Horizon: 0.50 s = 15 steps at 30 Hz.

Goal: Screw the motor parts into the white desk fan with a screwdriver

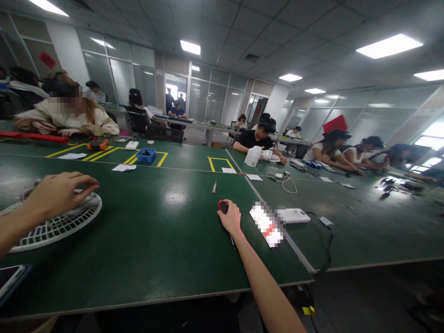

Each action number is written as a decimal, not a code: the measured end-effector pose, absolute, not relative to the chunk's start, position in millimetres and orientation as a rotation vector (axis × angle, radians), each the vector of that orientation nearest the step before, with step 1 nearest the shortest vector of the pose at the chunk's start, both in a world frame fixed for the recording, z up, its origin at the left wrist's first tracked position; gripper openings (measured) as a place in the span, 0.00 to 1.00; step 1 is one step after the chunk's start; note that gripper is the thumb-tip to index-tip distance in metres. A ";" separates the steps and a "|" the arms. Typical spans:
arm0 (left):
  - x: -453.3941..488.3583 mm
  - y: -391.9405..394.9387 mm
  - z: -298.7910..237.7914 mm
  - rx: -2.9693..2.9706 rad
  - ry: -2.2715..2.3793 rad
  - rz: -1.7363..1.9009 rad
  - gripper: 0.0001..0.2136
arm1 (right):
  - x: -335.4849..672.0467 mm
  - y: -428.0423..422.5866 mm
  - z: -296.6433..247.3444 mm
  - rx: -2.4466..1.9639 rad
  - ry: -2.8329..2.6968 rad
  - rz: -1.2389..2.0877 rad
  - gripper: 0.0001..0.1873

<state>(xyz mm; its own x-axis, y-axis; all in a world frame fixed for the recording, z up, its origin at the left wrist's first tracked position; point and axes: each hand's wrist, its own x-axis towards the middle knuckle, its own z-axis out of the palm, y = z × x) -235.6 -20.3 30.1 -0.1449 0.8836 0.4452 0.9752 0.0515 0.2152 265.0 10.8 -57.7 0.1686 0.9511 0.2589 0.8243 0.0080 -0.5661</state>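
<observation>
My left hand (pixel 64 192) is above a round white fan grille (pixel 65 226) at the left, fingers extended and slightly bent, thumb apart. It appears to hold nothing; whether the fingertips touch the grille I cannot tell. Part of the grille is hidden behind this hand and forearm. Right of the middle, my right hand (pixel 231 217) is closed around the red and black handle of a screwdriver (pixel 223 206). Its thin shaft points back toward me beneath the wrist. A small, pale, pointed object (pixel 214 187) lies on the green table just beyond this hand.
A bright blurred panel (pixel 267 226) and a white device (pixel 294 215) with a black cable lie to the right. A phone (pixel 12 280) is at the near left. Farther off are a blue bin (pixel 145 156), a white container (pixel 253 156) and people seated around the table.
</observation>
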 end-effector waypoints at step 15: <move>22.0 -7.7 -63.4 -2.656 -1.655 -0.756 0.17 | 272.1 18.8 -69.2 -1.745 -1.686 0.256 0.24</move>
